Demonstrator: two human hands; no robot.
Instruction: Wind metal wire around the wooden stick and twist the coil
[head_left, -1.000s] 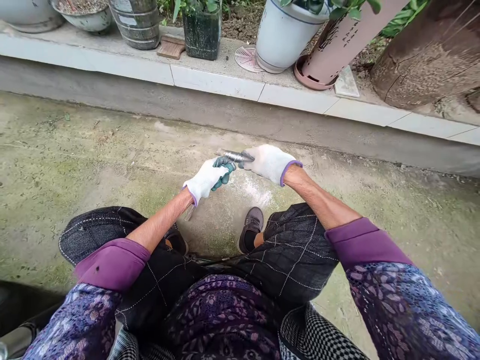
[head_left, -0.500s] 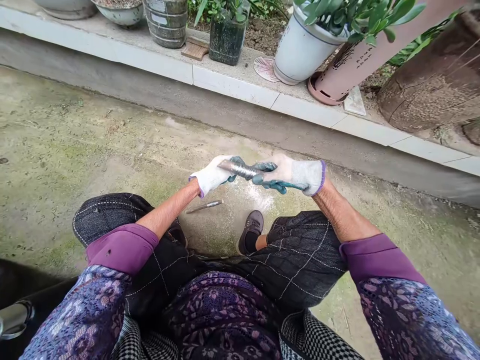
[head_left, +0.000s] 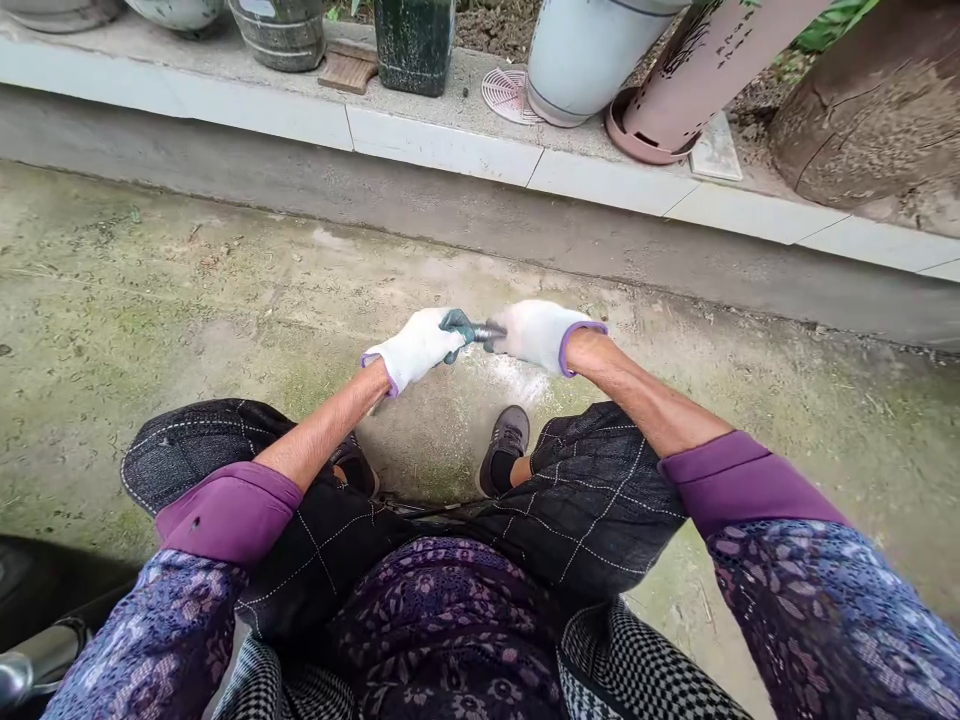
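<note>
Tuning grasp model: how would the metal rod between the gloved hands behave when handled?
Probably stiff: the metal rod spans straight between left hand and right hand. Likely heavy for its size, as it looks like grey metal. Round, so it may roll if laid on the concrete ground.

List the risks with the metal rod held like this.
1. Only a short stretch of the metal rod shows between the left hand and right hand; a slip might drop it toward the shoe below.
2. The gloved fingers nearly meet, so twisting could pinch them.
</note>
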